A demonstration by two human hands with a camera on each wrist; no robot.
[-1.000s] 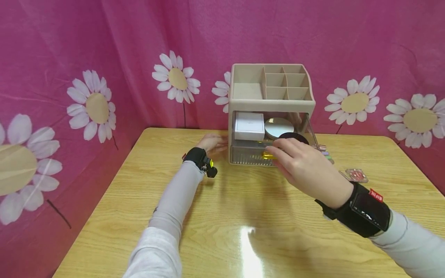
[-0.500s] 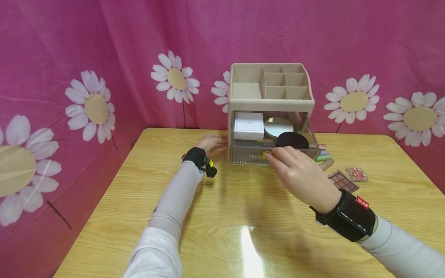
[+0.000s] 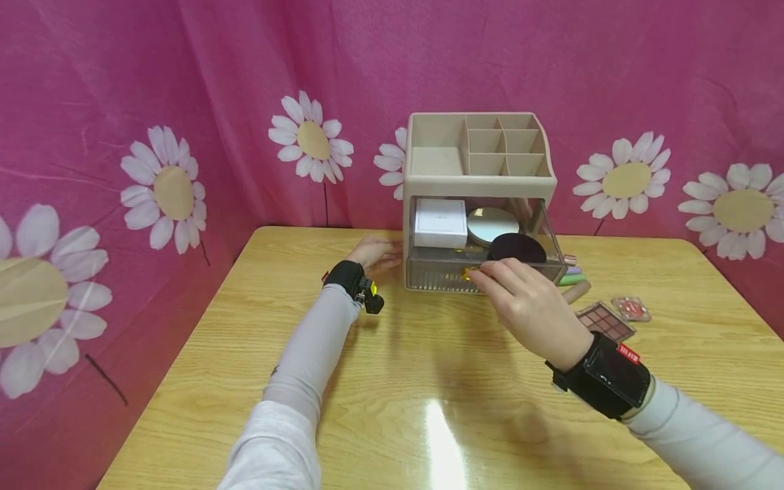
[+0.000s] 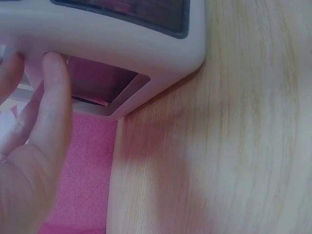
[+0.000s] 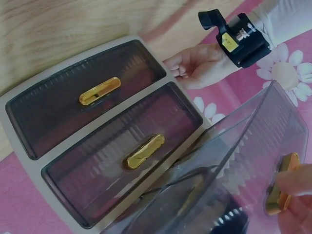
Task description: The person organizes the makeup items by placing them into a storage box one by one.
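Observation:
A cream desktop organizer (image 3: 480,186) stands at the back of the table with its clear top drawer (image 3: 429,275) pulled out. My right hand (image 3: 535,309) pinches the gold drawer handle (image 5: 291,162) between thumb and fingers. Against the organizer's left side rests my left hand (image 3: 372,253), its fingers extended, their tips at the cut-out side wall in the left wrist view. Inside the drawer lie a white box (image 3: 439,228), a round mirror-like disc (image 3: 492,224) and a dark oval piece (image 3: 517,249). Two lower drawers (image 5: 122,156) with gold handles are pushed in.
Right of the organizer lie an eyeshadow palette (image 3: 605,321), a small clear compact (image 3: 631,308) and several slim tubes (image 3: 576,291). The organizer's top has divided compartments (image 3: 486,141). A pink flowered curtain (image 3: 355,54) hangs close behind the wooden table (image 3: 380,381).
My right wrist has swung left, uncovering the palette, the tubes and more of the dark oval piece. The fingers stay at the handle. The left hand and organizer hold still.

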